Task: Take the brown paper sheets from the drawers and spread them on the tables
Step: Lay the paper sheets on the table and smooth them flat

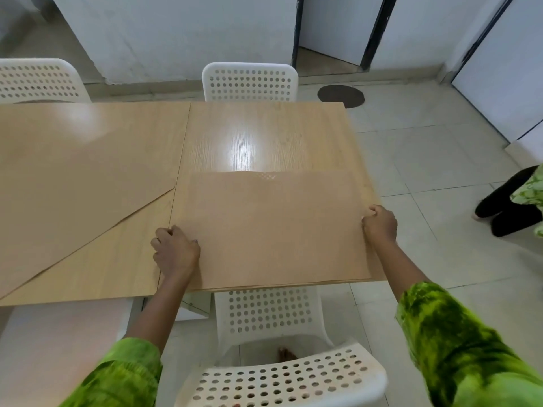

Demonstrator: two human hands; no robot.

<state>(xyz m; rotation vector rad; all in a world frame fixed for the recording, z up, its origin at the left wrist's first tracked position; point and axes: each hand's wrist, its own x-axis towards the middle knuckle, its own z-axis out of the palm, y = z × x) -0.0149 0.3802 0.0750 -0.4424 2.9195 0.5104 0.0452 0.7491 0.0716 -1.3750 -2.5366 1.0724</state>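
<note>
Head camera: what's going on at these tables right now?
A person in green sleeves is spreading a brown paper sheet over the near part of the right-hand table. The left hand grips its left edge and the right hand grips its right edge. The far part of that table is uncovered. A second sheet lies askew on the left-hand table.
</note>
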